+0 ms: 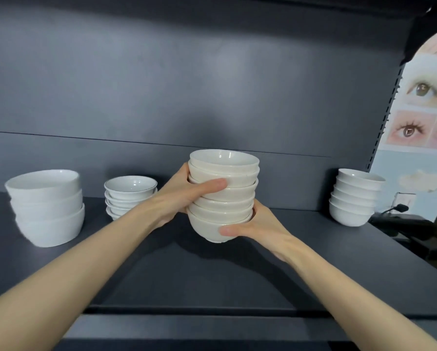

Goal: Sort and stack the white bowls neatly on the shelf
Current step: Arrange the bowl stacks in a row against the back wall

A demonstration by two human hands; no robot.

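The dark matte shelf [212,274] carries three glossy white stacks: wide bowls [46,209] far left, rimmed bowls [130,191] beside them, another stack [354,197] far right. Between them, an upright cream stack [222,196], possibly just off the shelf, is clamped by the left hand [184,196] high and the right hand [250,228] low.

Both bare forearms extend forward and converge. Left hand [184,196] sits higher, thumb laid flat across the front of the held stack of bowls [223,196]. Right hand [253,229] is lower, opposite, thumb pressed near the base, fingers wrapped behind.
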